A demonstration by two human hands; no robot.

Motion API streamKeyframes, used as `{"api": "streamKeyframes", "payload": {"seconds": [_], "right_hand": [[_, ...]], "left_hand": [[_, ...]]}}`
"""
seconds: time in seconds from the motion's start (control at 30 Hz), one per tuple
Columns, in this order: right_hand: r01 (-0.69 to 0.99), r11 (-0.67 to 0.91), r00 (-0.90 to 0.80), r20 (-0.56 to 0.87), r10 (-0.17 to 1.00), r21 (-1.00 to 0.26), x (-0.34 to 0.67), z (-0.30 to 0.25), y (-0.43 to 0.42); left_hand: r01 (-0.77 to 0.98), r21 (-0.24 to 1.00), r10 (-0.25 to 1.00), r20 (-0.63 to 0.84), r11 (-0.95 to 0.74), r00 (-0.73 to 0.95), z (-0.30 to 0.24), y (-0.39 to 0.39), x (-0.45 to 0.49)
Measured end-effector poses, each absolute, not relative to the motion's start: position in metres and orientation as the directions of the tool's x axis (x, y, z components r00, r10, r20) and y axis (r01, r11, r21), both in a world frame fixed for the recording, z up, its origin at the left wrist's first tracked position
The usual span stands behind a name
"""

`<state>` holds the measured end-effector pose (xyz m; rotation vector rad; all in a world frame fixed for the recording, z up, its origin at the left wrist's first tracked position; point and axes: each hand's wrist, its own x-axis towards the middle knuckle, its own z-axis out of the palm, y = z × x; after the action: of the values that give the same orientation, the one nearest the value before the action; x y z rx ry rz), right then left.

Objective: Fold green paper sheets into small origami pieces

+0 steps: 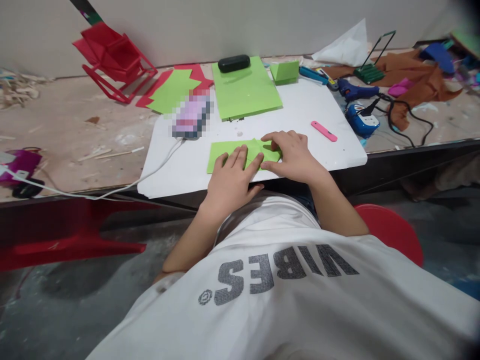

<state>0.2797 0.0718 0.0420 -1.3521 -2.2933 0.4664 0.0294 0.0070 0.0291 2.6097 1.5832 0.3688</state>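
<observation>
A folded piece of bright green paper (217,155) lies on the white board (180,172) near the front edge of the table. My left hand (230,180) rests flat on its middle, fingers spread, holding nothing. At the paper's right end, my right hand (294,155) curls its fingers round the raised, creased part, with thumb and forefinger on either side. My fingers partly cover the folds there. A pink craft cutter or similar slim pink tool (323,131) lies right of my right hand.
Behind are a large green sheet (247,97) bearing a black case (233,63), and a folded green piece (284,73). A blurred phone (192,116) trails a white cable. A red paper chair model (116,62) stands left. Rightward are a glue gun (358,91) and black cord (407,102).
</observation>
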Motion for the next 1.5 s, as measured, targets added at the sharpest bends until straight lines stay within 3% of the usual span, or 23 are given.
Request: {"api": "streamKeyframes", "payload": {"seconds": [0.5, 0.7, 0.8, 0.93, 1.27, 1.37, 1.5], "right_hand": [[0.801, 0.385, -0.338, 0.183, 0.923, -0.458, 0.297, 0.041, 0.073], [0.866, 0.338, -0.235, 0.295, 0.926, -0.369, 0.308, 0.038, 0.082], [0.834, 0.466, -0.362, 0.344, 0.866, -0.295, 0.300, 0.042, 0.073], [0.688, 0.667, -0.641, 0.191, 0.743, -0.287, 0.284, 0.045, 0.062], [0.814, 0.550, -0.547, 0.070, 0.834, -0.188, 0.254, 0.053, 0.084], [0.841, 0.502, -0.488, 0.119, 0.865, -0.200, 0.253, 0.055, 0.093], [0.838, 0.449, -0.329, 0.368, 0.870, -0.312, 0.271, 0.055, 0.084]], "left_hand": [[0.816, 0.129, 0.824, 0.157, -0.564, 0.544, 0.030, 0.008, 0.019], [0.846, 0.134, 0.849, 0.211, -0.517, 0.485, 0.026, -0.005, 0.033], [0.867, 0.120, 0.862, 0.236, -0.483, 0.448, 0.022, -0.011, 0.043], [0.871, 0.136, 0.867, 0.250, -0.472, 0.431, 0.019, -0.012, 0.047], [0.857, 0.142, 0.850, 0.283, -0.495, 0.444, 0.015, -0.009, 0.039], [0.859, 0.133, 0.839, 0.331, -0.494, 0.432, 0.010, -0.009, 0.038], [0.856, 0.135, 0.792, 0.470, -0.500, 0.389, 0.001, -0.012, 0.033]]}}
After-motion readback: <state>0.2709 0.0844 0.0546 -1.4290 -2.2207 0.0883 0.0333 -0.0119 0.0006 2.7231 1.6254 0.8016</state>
